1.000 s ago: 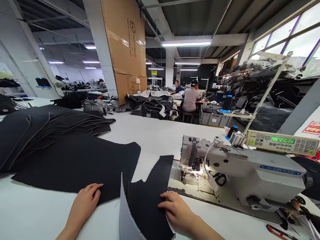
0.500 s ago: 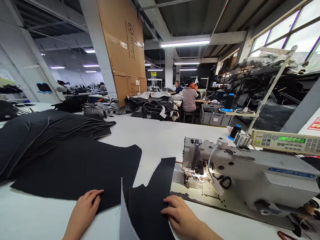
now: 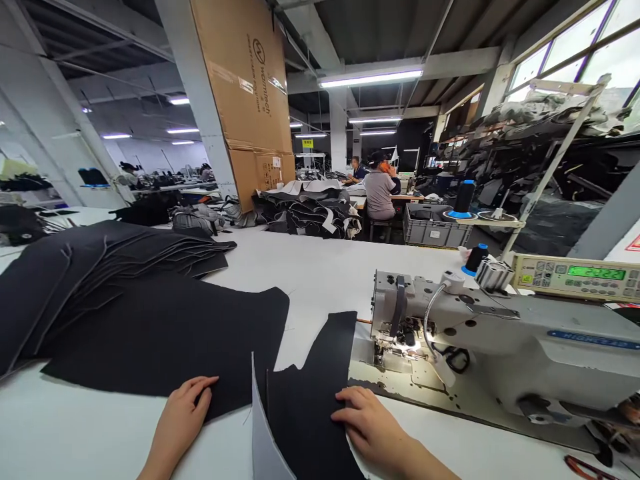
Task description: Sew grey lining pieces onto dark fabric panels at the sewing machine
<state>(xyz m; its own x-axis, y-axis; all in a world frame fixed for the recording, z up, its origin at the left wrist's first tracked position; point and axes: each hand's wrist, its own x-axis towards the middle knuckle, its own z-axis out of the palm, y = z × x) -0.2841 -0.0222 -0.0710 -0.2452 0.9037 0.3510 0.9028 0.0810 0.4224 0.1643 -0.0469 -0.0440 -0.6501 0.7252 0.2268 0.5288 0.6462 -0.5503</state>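
Observation:
My left hand rests at the near edge of a large black fabric panel on the table, its fingers stretched out and lightly apart. My right hand lies on the right edge of a smaller black fabric piece, fingers extended over its surface. Between the hands, part of that smaller piece is folded up and shows a grey underside. Just right of it stands a grey sewing machine, its needle area lit by a lamp. The lower end of the smaller piece runs out of view.
A stack of dark fabric panels lies on the left of the white table. Thread cones and a control panel are behind the machine. Red-handled scissors lie at lower right. Beyond sit co-workers and a grey crate.
The whole view has shifted slightly, so everything near appears a little further right. Both hands keep their places on the fabric.

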